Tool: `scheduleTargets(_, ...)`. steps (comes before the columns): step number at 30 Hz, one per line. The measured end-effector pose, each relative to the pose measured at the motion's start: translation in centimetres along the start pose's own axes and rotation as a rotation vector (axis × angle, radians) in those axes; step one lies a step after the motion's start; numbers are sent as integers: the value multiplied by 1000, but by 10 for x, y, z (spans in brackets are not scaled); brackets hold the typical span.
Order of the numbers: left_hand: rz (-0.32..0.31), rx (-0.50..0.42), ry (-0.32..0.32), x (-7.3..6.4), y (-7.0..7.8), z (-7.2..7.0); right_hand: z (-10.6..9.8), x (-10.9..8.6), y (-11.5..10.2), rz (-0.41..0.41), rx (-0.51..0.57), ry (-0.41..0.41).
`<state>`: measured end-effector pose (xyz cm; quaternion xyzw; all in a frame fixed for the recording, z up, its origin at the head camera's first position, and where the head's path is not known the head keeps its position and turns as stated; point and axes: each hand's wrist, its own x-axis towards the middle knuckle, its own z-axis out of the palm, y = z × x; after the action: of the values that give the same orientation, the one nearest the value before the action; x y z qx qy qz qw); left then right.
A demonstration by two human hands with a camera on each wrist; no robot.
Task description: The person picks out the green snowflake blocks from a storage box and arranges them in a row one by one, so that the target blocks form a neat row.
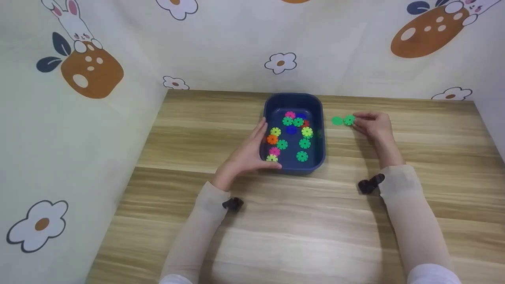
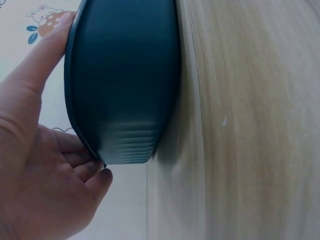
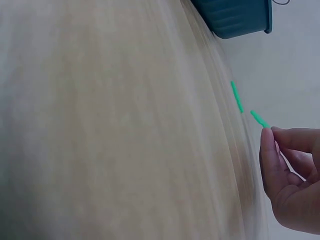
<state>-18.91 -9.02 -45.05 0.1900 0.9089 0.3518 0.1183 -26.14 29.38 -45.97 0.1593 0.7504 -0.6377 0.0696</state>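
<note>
A dark blue plastic box [image 1: 290, 162] stands on the table, with several flower-shaped notched discs inside in green, yellow, pink, orange, red and blue. My left hand [image 1: 252, 153] grips the box at its left side and near-left corner; in the left wrist view, thumb and fingers hold the rim of the box [image 2: 125, 75]. To the right of the box, my right hand [image 1: 375, 125] pinches a green notched disc [image 1: 349, 120] between thumb and fingertips. The right wrist view shows that disc [image 3: 259, 118] edge-on, just above the table. A second green disc [image 1: 337, 120] is between it and the box.
Wood-grain table [image 1: 307, 221] surrounds the box. A patterned cloth wall [image 1: 229, 51] rises behind the table, another along the left. Small black devices, one on the left wrist [image 1: 233, 204] and one on the right wrist [image 1: 371, 184], stick out from the sleeves.
</note>
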Motion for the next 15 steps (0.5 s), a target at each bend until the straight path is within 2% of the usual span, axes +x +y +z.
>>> scheduleTargets(15, -15, -31, 4, 0, 1, 1, 0, 1, 1, -22, -210, 23)
